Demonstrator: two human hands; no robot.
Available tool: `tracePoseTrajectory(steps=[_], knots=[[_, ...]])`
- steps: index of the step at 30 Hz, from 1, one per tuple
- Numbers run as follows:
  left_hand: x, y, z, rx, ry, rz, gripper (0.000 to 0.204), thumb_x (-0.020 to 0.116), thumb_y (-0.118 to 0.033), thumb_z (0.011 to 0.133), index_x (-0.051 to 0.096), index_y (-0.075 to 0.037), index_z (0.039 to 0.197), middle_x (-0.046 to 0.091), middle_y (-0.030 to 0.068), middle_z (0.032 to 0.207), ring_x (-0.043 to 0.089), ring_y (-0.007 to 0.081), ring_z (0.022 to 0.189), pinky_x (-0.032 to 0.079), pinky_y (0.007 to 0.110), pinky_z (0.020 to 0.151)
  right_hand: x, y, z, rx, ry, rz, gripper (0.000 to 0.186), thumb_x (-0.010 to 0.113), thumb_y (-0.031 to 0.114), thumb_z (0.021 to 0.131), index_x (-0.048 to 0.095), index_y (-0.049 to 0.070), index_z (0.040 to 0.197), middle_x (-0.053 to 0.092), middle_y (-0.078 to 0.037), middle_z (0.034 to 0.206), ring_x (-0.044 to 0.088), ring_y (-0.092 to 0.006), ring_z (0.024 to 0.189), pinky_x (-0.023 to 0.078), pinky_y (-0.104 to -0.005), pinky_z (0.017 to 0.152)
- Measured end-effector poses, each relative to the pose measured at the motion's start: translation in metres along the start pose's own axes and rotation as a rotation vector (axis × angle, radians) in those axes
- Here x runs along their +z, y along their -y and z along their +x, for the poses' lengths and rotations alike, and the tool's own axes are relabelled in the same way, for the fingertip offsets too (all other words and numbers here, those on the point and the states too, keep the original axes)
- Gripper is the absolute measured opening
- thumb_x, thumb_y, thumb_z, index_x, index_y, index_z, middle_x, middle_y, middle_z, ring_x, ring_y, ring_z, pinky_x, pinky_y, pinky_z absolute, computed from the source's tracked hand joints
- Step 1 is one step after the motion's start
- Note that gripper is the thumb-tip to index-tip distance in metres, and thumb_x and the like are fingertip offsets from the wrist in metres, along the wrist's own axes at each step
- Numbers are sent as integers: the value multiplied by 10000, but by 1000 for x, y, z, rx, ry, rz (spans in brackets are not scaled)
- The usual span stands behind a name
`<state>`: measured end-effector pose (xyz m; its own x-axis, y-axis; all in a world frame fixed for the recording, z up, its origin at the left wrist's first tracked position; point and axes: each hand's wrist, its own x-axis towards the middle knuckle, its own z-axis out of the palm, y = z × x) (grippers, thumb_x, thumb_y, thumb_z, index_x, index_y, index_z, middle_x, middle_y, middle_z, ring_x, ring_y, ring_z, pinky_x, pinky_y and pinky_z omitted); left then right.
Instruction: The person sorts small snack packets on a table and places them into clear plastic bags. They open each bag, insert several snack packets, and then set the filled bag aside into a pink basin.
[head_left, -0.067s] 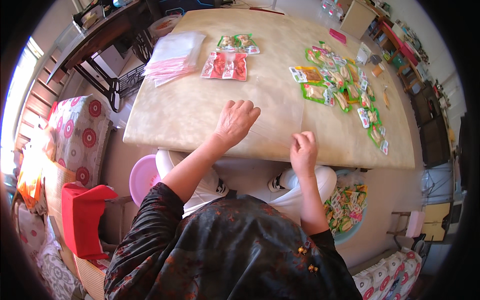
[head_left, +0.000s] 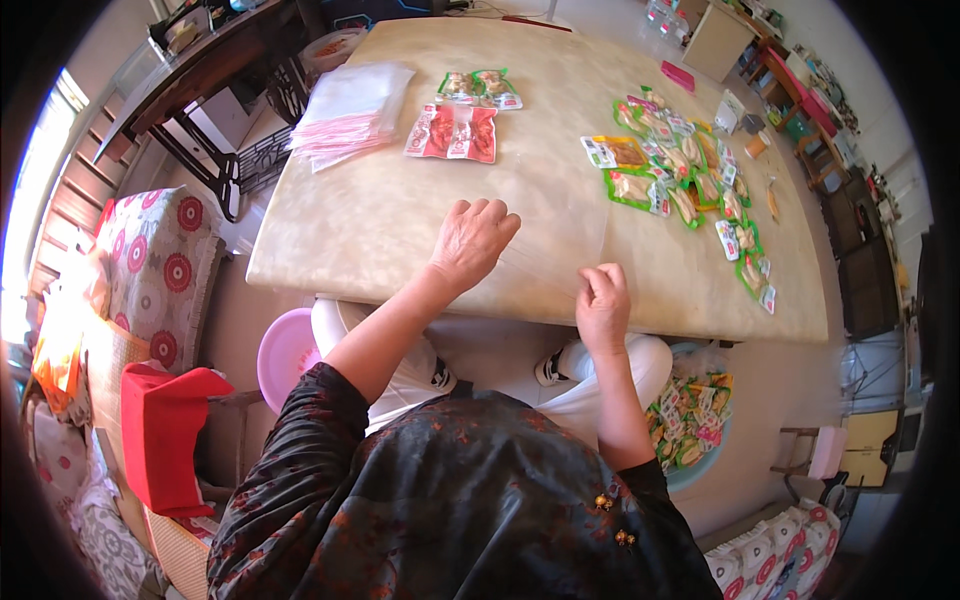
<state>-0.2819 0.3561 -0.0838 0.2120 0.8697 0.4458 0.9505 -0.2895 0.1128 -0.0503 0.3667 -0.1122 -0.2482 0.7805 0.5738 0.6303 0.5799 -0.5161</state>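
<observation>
A clear plastic bag (head_left: 560,225) lies almost invisible on the table between my hands. My left hand (head_left: 473,243) is closed at the bag's left side, its knuckles up. At the bag's near right corner, my right hand (head_left: 604,308) pinches the plastic near the table's front edge. Beyond my left hand are two red-and-white food packets (head_left: 452,132) laid side by side. Just behind those sit two green-edged packets (head_left: 479,87). To the left rests a stack of clear bags (head_left: 350,110) with pink edges.
Several green and yellow food packets (head_left: 685,165) are spread over the right side of the beige table (head_left: 350,235). Below its right edge stands a blue tub (head_left: 715,465) full of packets. A pink basin (head_left: 283,350) is on the floor at the left, near a red-covered chair (head_left: 165,440).
My right hand has shifted very slightly left. My left hand stays in the same place, and the packets have not been moved.
</observation>
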Motion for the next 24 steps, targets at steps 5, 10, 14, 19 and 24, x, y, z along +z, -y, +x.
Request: tracePoseTrajectory(steps=[5, 10, 14, 19, 24], knots=[[-2, 33, 16, -75, 67, -562, 449, 704, -352, 777, 606, -91, 1129, 580, 140, 1070, 561, 318, 1046, 453, 424, 888, 23, -11, 12, -4, 22, -34, 158, 603, -43, 717, 641, 50, 840, 574, -104, 857, 597, -306, 729, 490, -394, 630], [26, 104, 58, -474, 3, -216, 736, 678, -545, 740, 523, -49, 1262, 541, 183, 1237, 495, 306, 1181, 382, 444, 985, 31, -3, 16, 1, 54, -32, 115, 609, -7, 728, 636, 58, 819, 584, -97, 835, 602, -306, 704, 489, -399, 604], [35, 114, 87, -634, 83, 1, 903, 648, -620, 715, 409, -23, 1350, 489, 162, 1314, 391, 303, 1284, 278, 504, 1052, 32, -3, 15, 15, 55, -15, 107, 615, 6, 724, 635, 67, 810, 585, -96, 820, 600, -303, 681, 487, -391, 584], [42, 105, 111, -681, 142, 62, 909, 743, -496, 673, 380, -17, 1354, 549, 156, 1227, 439, 307, 1236, 276, 515, 1050, 33, -4, 12, 35, 29, -3, 61, 642, 31, 728, 620, 72, 766, 575, -90, 776, 593, -289, 652, 474, -379, 552], [38, 98, 114, -699, 5, 7, 751, 818, -223, 626, 404, -28, 1222, 599, 212, 1059, 570, 326, 1075, 437, 435, 906, 32, 0, 14, 35, 23, 16, 60, 653, 40, 731, 605, 74, 745, 566, -85, 744, 585, -285, 624, 464, -378, 537]])
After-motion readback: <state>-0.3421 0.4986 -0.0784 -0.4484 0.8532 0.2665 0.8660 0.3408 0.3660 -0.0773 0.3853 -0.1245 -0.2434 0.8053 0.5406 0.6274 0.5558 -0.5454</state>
